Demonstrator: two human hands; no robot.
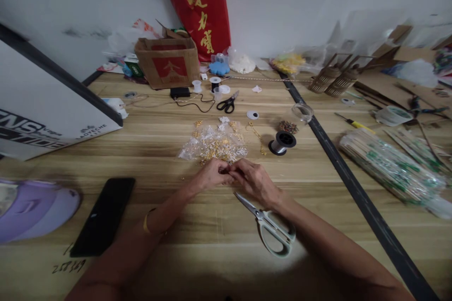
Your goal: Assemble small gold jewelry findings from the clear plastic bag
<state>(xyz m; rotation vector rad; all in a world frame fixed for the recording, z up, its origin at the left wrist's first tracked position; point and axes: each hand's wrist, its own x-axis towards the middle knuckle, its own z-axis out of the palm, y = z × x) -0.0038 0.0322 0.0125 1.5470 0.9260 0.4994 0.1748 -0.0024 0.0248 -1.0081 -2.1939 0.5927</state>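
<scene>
The left hand (213,175) and right hand (257,181) meet over the wooden table (187,254), fingers bent and tips close together, though I cannot tell how tightly they close or whether something small is between them. Just beyond at 12 o'clock lies a heap of gold and silver pieces (219,145), with a gold chain (261,139) at 1 and a wire spool (282,142) at 2. Pale-handled scissors (260,215) lie near the right hand at 5 o'clock, a black phone (103,216) well apart at 8
</scene>
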